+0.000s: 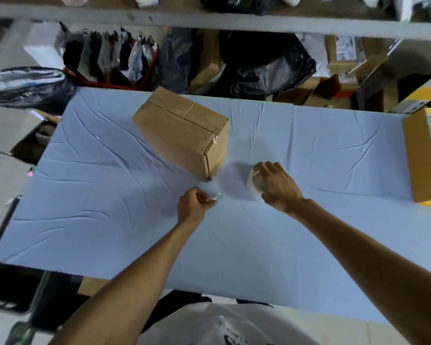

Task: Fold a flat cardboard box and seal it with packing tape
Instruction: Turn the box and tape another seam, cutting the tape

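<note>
Bench [105, 220] under creased pale cloth, with box [182, 125] folded up and lying askew near the middle of the far edge, one corner turned toward the near side, clear tape showing along its top seam and over one end. At the right edge, second box [419, 158], not involved. Roll [255, 185] of clear tape just beside the box's near corner, on or low over the cloth, gripped by right hand [278, 186] with fingers curled over its top. Left hand [193, 204] just left of the roll and a little nearer the near edge, fingers closed in a pinch, apparently on the free end of the tape [212, 196], though too blurred and clear to be sure. Judged as drawing out a fresh length for a remaining seam. To do it well: keep the pinch firm and the strip taut and flat, sticky side off the cloth; pull enough to lap past both ends of the seam; carry it to the box without twisting, centre it on the seam, then press along it. Both hands short of the box, neither touching it, its near corner just beyond and between them.
</note>
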A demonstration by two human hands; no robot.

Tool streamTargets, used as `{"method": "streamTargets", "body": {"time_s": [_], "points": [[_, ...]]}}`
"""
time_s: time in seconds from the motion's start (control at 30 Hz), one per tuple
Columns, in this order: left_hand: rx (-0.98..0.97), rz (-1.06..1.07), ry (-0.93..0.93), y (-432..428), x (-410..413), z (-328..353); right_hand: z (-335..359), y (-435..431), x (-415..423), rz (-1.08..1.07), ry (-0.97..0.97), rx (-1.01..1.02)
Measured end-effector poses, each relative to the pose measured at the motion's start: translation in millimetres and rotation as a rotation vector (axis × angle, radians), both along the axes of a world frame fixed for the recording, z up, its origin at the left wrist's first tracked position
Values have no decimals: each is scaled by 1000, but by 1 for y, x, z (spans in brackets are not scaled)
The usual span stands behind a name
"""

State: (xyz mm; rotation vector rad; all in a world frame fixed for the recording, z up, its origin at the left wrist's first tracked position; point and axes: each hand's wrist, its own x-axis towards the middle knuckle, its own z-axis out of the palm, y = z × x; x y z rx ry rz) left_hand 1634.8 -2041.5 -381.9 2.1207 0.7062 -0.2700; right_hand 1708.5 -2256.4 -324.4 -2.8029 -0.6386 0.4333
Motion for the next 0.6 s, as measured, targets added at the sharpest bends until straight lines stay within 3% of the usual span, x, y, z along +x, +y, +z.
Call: {"method": "streamTargets", "body": {"time_s": [0.13,0.23,0.33,0.43,0.5,0.53,0.6], "points": [[189,-119,-26,7,-3,-15,12,19,0,-130,61,205],[390,-259,-30,8,-6,-9,26,37,3,-399,290,519],[378,-526,15,10,1,32,44,57,18,-656,509,925],[159,-887,81,17,17,99,60,75,32,-766,605,1075],[-31,-810,-118,19,30,144,66,86,36,-764,641,1094],[-15,-705,-317,22,42,158,68,92,37,-760,653,1097],[217,-564,-626,30,70,167,70,100,37,-810,669,1102]]}}
